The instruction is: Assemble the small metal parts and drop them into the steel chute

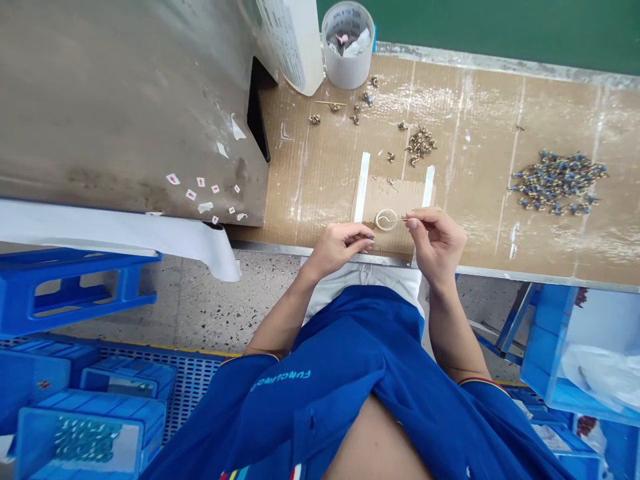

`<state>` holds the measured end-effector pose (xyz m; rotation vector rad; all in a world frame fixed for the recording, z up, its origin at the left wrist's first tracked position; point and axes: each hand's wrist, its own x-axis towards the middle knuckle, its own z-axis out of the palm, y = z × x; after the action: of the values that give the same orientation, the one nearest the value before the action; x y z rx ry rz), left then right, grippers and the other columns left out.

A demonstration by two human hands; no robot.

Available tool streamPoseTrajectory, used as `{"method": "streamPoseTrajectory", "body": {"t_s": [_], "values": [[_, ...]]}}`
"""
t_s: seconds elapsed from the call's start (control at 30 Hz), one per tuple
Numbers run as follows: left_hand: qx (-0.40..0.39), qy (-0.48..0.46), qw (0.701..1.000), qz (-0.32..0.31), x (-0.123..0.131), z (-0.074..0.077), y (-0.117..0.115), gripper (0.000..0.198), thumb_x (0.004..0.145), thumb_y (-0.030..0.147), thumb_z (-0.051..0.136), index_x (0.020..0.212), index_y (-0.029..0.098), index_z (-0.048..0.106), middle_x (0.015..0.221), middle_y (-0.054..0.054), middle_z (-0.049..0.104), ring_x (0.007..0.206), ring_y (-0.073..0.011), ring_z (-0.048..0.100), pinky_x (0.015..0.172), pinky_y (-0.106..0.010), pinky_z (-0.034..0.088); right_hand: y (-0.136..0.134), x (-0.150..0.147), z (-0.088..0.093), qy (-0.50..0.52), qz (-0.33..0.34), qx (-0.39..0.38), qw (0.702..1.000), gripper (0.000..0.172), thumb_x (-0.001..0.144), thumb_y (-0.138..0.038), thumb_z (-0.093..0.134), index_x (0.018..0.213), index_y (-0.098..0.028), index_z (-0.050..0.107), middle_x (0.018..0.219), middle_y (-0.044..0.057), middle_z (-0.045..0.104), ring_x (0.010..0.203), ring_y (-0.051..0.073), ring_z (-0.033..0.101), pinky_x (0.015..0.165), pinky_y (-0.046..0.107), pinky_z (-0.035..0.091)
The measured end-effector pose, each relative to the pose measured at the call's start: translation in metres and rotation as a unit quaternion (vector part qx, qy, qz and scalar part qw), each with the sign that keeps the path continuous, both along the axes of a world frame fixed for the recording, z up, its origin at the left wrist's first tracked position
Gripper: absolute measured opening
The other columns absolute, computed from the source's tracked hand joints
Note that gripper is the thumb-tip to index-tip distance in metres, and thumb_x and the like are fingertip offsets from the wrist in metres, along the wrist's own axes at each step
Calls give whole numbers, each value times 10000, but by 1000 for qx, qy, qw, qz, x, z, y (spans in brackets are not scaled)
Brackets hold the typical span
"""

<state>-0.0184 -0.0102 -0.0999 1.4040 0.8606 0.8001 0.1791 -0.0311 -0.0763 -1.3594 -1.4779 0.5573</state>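
My right hand (pixel 436 243) pinches a thin stick (pixel 399 220), whose tip is inside a small round white dish (pixel 386 219). The dish sits on a cardboard piece (pixel 400 193) with white tape along its sides. Left of the dish, my left hand (pixel 345 247) has its fingertips pressed together near the table edge; what they hold, if anything, is too small to make out. Beyond the cardboard lies a small pile of metallic pieces (pixel 421 144). A larger pile of blue and gold pieces (pixel 559 182) lies to the right.
A tape roll with scraps inside (pixel 349 63) and a white bottle (pixel 300 53) stand at the back. A metal box (pixel 150 100) fills the left side. Another thin stick (pixel 331 103) lies among loose pieces. Blue crates (pixel 90 413) are below left, with more at lower right.
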Motion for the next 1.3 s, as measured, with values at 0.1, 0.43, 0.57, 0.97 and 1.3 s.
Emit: {"method": "streamPoseTrajectory", "body": {"t_s": [0.1, 0.43, 0.57, 0.97, 1.3], "values": [[5, 3, 1000, 1, 0, 0, 0, 131, 891, 249, 675, 887, 127, 724, 802, -51, 726, 684, -118, 699, 652, -213, 613, 2, -2, -7, -44, 2, 3, 999, 184, 962, -339, 599, 855, -235, 707, 838, 47, 719, 815, 186, 688, 689, 329, 550], [45, 18, 999, 11, -2, -2, 0, 137, 894, 252, 664, 873, 126, 711, 827, -65, 724, 679, -119, 679, 602, -204, 566, 71, 28, -2, -130, 35, -40, 990, 233, 979, -416, 551, 1032, -248, 703, 914, 49, 722, 810, 183, 659, 757, 339, 542], [50, 27, 998, 13, -2, -2, -1, 137, 894, 254, 657, 885, 126, 708, 823, -64, 719, 677, -121, 662, 598, -213, 548, 116, 28, -17, -201, 72, -70, 974, 174, 944, -327, 588, 1023, -233, 712, 904, 64, 706, 821, 203, 644, 802, 370, 524], [61, 35, 998, 6, -3, 0, -1, 116, 896, 220, 640, 887, 131, 714, 811, -60, 712, 674, -118, 637, 581, -212, 491, 138, 31, -34, -245, 94, -65, 963, 47, 872, -221, 617, 868, -228, 664, 887, 81, 672, 907, 263, 625, 836, 439, 519], [130, 63, 989, 11, -4, 1, 1, 144, 927, 247, 634, 912, 149, 739, 807, -56, 723, 647, -108, 603, 591, -219, 455, 24, 21, 25, -44, -2, -40, 998, 172, 919, -397, 675, 998, -244, 671, 868, 32, 691, 775, 170, 680, 713, 333, 594]]}}
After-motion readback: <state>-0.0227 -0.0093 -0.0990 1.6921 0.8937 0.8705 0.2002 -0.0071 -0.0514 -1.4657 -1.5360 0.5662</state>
